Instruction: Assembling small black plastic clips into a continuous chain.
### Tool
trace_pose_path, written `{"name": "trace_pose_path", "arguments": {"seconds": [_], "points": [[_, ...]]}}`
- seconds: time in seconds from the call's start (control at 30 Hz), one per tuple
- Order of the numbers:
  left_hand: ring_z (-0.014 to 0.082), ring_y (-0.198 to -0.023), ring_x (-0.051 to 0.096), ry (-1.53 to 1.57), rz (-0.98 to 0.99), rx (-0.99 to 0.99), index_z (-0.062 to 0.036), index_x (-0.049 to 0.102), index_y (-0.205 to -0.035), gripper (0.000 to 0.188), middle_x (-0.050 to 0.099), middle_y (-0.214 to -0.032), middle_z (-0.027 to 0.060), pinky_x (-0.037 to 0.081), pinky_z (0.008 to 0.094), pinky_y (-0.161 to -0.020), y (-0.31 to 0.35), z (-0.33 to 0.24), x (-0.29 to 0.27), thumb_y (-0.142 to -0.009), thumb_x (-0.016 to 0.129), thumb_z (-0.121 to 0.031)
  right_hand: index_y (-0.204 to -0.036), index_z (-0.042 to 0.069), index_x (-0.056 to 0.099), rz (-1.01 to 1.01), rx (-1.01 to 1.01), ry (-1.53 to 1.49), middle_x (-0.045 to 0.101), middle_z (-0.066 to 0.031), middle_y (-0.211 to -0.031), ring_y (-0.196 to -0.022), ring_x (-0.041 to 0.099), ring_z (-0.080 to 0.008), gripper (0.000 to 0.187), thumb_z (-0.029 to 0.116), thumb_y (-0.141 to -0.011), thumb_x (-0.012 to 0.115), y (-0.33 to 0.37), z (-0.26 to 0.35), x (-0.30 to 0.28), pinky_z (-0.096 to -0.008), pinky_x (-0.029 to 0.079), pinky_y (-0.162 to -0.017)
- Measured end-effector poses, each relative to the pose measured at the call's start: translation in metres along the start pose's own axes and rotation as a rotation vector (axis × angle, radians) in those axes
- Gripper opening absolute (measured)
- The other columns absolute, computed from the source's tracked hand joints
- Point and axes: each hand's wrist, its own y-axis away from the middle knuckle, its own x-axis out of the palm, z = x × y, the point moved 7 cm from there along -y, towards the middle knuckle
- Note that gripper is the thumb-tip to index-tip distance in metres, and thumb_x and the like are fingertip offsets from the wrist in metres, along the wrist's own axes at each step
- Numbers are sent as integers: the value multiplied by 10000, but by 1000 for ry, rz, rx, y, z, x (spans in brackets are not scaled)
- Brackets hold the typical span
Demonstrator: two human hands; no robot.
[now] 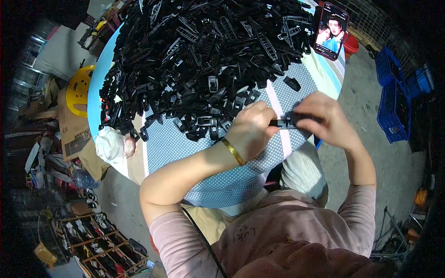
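Near the right front of the table, my left hand (252, 129) pinches one end of a narrow black plastic part (282, 123). My right hand (323, 118), slightly blurred, closes around a dark piece at that part's other end. Fingers hide much of both pieces, so whether they are joined I cannot tell. Beyond my hands spreads a large heap of black plastic parts (199, 51), some long and ladder-like, others short and buckle-shaped. One short black piece (292, 83) lies apart from the heap, just beyond my right hand.
The round table wears a dotted, striped cloth (171, 153). A crumpled white bag (111, 144) sits at its left edge, a lit phone (331, 31) at the far right. Around it stand a yellow stool (79, 91), blue crates (393, 111), a red bucket (351, 45) and a rack (104, 243).
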Motion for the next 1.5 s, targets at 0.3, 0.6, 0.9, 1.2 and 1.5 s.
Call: {"name": "trace_pose_path", "arguments": {"seconds": [0.3, 0.6, 0.9, 1.2, 1.5], "points": [[309, -748, 608, 7, 9, 107, -28, 671, -790, 206, 614, -773, 104, 491, 393, -680, -7, -2, 0, -696, 756, -189, -918, -16, 693, 41, 100, 71, 606, -109, -808, -765, 587, -275, 273, 82, -680, 785, 18, -2, 7, -368, 478, -659], [301, -803, 619, 215, 307, 192, -35, 683, -825, 185, 643, -838, 113, 495, 370, -730, -16, -11, 1, -740, 746, -187, -880, 3, 690, 161, 122, -312, 608, -105, -780, -744, 594, -261, 262, 144, -693, 807, 19, -2, 29, -369, 474, -640], [375, -1111, 480, -537, -319, -184, -82, 587, -1250, 565, 507, -1250, 183, 442, 424, -962, -60, 122, -104, -758, 774, -287, -995, 1, 680, -100, -51, 18, 642, -142, -966, -916, 623, -310, 345, 236, -763, 779, 3, -7, 10, -385, 501, -786], [345, -1048, 495, -533, -260, -115, -125, 678, -997, 340, 572, -1112, 119, 454, 417, -902, -68, 118, -92, -683, 802, -158, -1029, 9, 665, -220, 75, 351, 635, -116, -949, -867, 590, -290, 250, 111, -803, 702, -17, -43, 14, -365, 483, -753], [298, -830, 598, -216, -361, -44, -62, 588, -859, 179, 615, -867, 87, 486, 402, -740, -65, 44, -97, -722, 698, -97, -1054, 28, 651, -74, 94, 312, 627, -135, -894, -830, 597, -284, 203, 123, -889, 582, 1, -27, 19, -364, 484, -745]]}}
